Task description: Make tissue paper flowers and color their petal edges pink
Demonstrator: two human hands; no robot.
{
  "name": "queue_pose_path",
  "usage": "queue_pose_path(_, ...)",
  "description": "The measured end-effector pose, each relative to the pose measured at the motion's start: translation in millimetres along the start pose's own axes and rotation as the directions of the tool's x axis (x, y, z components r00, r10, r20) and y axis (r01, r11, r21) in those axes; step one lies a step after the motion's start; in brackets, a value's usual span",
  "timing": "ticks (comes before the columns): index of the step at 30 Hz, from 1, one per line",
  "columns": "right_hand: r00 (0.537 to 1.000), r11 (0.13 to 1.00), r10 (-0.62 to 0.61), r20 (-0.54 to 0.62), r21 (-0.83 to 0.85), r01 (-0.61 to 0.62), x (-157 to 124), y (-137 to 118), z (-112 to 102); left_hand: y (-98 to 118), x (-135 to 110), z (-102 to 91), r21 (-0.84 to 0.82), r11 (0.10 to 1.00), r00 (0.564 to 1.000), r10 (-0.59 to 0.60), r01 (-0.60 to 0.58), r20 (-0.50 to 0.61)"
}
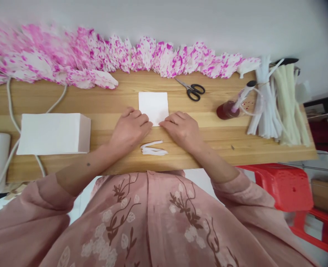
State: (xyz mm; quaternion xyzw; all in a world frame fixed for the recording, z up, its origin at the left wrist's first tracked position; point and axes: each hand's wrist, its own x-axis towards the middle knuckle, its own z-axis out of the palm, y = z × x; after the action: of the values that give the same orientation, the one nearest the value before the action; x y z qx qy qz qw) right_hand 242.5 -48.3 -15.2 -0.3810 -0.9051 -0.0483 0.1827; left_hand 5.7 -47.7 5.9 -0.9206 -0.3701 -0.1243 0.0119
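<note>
A white square of thin paper (pixel 153 105) lies flat on the wooden table in front of me; whether it is one sheet or a stack I cannot tell. My left hand (pixel 132 128) pinches its near left corner, fingers curled and thumb tip at the edge. At the near right corner, my right hand (pixel 184 130) grips in the same way, with fingers bent and thumb at the paper. Between my wrists, close to the table's front edge, lie several short white strips (pixel 154 149). Black-handled scissors (pixel 193 90) rest beyond my right hand, blades slightly apart.
Crumpled pink-and-white paper flowers (pixel 164 57) line the wall. A tall white paper stack (pixel 51 133) stands left, over a pale cable (pixel 12 107). To the right are a bottle of dark red liquid (pixel 226 110), white (pixel 264 100) and cream fuzzy stems (pixel 287 104), and a red stool (pixel 286 187).
</note>
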Motion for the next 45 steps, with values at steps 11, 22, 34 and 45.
queue_pose_path(11, 0.999, 0.999, 0.009, 0.047, 0.035, -0.011, 0, 0, -2, -4, -11, 2.7, -0.018, 1.0, 0.999, -0.008, 0.008, -0.04)
queue_pose_path(22, 0.989, 0.902, 0.11, 0.102, 0.408, -0.142, 41, 4, -90, -14, 17, -84.1, -0.277, 0.954, 0.989, -0.133, 0.111, -0.062)
queue_pose_path(34, 0.955, 0.925, 0.158, 0.252, 0.301, -0.232, 67, 35, -8, -56, 32, -8.6, -0.206, 0.957, 0.975, -0.18, 0.205, 0.132)
queue_pose_path(45, 0.986, 0.951, 0.144, 0.085, 0.262, -0.162, 49, 38, 13, -42, 19, 12.8, -0.04, 0.974, 0.971, -0.223, 0.221, -0.079)
